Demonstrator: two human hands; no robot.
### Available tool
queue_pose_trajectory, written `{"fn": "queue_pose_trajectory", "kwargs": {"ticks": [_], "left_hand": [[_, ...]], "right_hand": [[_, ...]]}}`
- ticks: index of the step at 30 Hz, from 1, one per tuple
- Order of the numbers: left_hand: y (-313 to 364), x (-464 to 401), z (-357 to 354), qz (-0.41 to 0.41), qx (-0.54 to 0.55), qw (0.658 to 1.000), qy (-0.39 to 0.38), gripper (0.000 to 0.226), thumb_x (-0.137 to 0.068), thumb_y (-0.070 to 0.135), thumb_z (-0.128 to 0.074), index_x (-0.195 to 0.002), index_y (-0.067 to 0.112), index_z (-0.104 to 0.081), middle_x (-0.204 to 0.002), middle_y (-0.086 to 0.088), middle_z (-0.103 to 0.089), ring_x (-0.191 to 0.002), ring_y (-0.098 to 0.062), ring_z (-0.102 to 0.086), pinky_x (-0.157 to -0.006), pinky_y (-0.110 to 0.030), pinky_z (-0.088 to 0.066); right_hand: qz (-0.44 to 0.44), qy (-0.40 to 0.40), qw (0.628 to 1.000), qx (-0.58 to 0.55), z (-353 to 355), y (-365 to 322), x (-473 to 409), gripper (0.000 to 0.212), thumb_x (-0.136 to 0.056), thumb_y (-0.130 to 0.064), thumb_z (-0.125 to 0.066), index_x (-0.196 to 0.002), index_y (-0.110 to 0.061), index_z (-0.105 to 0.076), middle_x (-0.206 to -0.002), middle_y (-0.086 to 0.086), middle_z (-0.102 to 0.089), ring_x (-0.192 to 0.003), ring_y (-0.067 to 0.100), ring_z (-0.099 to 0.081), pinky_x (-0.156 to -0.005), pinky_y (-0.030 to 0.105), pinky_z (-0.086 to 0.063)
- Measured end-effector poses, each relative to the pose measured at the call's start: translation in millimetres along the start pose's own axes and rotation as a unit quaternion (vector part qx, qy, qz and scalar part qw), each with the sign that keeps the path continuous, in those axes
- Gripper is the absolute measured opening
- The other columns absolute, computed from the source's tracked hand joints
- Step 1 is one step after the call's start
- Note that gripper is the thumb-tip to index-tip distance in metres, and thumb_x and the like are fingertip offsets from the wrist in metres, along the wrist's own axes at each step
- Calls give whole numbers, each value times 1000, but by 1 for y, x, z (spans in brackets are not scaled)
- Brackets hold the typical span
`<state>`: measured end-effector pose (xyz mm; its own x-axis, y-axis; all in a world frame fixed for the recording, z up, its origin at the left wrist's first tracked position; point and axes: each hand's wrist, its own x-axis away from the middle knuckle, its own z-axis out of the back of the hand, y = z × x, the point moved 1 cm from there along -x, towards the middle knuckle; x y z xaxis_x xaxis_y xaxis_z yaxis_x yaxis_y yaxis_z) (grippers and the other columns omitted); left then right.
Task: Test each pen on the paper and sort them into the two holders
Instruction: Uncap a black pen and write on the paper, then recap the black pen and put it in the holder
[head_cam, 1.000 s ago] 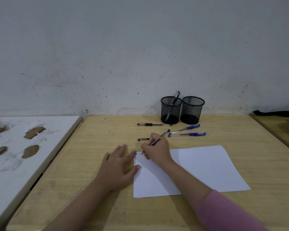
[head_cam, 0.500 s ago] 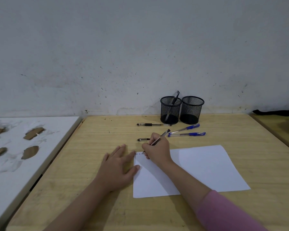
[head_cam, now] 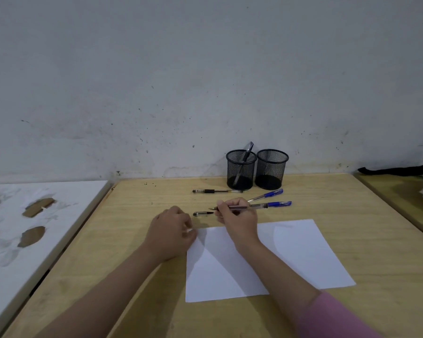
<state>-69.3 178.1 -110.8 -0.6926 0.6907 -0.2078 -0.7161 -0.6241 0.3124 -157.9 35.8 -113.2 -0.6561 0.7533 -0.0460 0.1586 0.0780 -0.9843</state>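
My right hand (head_cam: 237, 215) grips a slim uncapped pen (head_cam: 238, 207) level above the table, its tip pointing left, just beyond the far edge of the white paper (head_cam: 279, 254). My left hand (head_cam: 170, 231) rests by the paper's top-left corner with fingers loosely curled, holding nothing I can see. A black pen cap (head_cam: 202, 213) lies between the hands. A black pen (head_cam: 216, 191) and two blue-capped pens (head_cam: 266, 195) (head_cam: 277, 204) lie on the table. The left mesh holder (head_cam: 239, 175) has one pen (head_cam: 246, 158) in it; the right mesh holder (head_cam: 272, 172) looks empty.
The wooden table (head_cam: 132, 252) ends at the grey wall behind the holders. A white board (head_cam: 15, 252) with brown patches adjoins it on the left. A second table (head_cam: 401, 196) with a black object (head_cam: 396, 170) stands to the right.
My right hand lifted the pen off the paper and turned it level, moving away from me. My left hand left its flat press on the paper's corner and curled its fingers.
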Motion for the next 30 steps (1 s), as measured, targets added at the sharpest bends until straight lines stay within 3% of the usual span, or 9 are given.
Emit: {"fn": "queue_pose_trajectory", "kwargs": {"ticks": [3, 7, 14, 17, 21, 24, 30], "left_hand": [[9, -20, -4, 11, 56, 998, 30, 18, -82, 25, -58, -98, 17, -63, -101, -4, -61, -93, -23, -57, -76, -36, -48], [15, -41, -15, 17, 92, 996, -6, 33, -82, 10, -54, -114, 18, -61, -112, -4, -61, -103, -21, -56, -87, -38, -48], [19, -55, -12, 66, 182, 981, -31, 15, -80, 9, -65, -88, 18, -73, -93, 1, -68, -89, -16, -60, -74, -22, -45], [27, -51, 0, 34, 254, 966, -22, 12, -78, 8, -68, -82, 19, -74, -81, 3, -70, -80, -14, -62, -65, -20, -42], [44, -40, 20, -4, 332, 943, -12, 11, -79, 7, -68, -83, 16, -74, -83, -4, -72, -79, -14, -64, -72, -23, -48], [55, -33, 32, -27, 363, 931, -22, 11, -79, 6, -68, -82, 16, -73, -79, 2, -70, -70, -4, -60, -69, -17, -45], [69, -24, 50, -52, 391, 919, -12, 17, -79, -2, -65, -77, 14, -71, -77, -21, -66, -69, -21, -56, -67, -35, -47]], "right_hand": [[-2, -17, 1000, 18, 11, -10, 5, 13, -77, -17, -76, -80, -7, -67, -69, 6, -68, -63, 13, -63, -61, 29, -56], [-5, -21, 1000, 12, 27, -22, 6, 4, -83, -15, -70, -79, -15, -69, -67, 5, -63, -59, 11, -57, -49, 20, -49], [9, -42, 999, 24, 47, -29, 4, 11, -86, -9, -64, -85, -18, -71, -75, 8, -65, -60, 8, -53, -49, 18, -48], [23, -55, 998, 29, 48, -34, 4, 15, -86, -8, -64, -82, -21, -70, -73, 3, -67, -58, 2, -57, -51, 18, -48], [58, -74, 995, 45, 46, -38, 6, 18, -84, -6, -66, -79, -23, -70, -74, -1, -70, -60, -5, -61, -54, 11, -47], [71, -95, 992, 44, 44, -42, 9, 17, -84, -5, -66, -81, -21, -70, -72, -2, -70, -64, -3, -64, -55, 12, -48], [124, -137, 983, 16, 47, -55, 11, 14, -84, -1, -65, -84, -14, -71, -65, -6, -71, -66, 4, -63, -54, 21, -51]]}}
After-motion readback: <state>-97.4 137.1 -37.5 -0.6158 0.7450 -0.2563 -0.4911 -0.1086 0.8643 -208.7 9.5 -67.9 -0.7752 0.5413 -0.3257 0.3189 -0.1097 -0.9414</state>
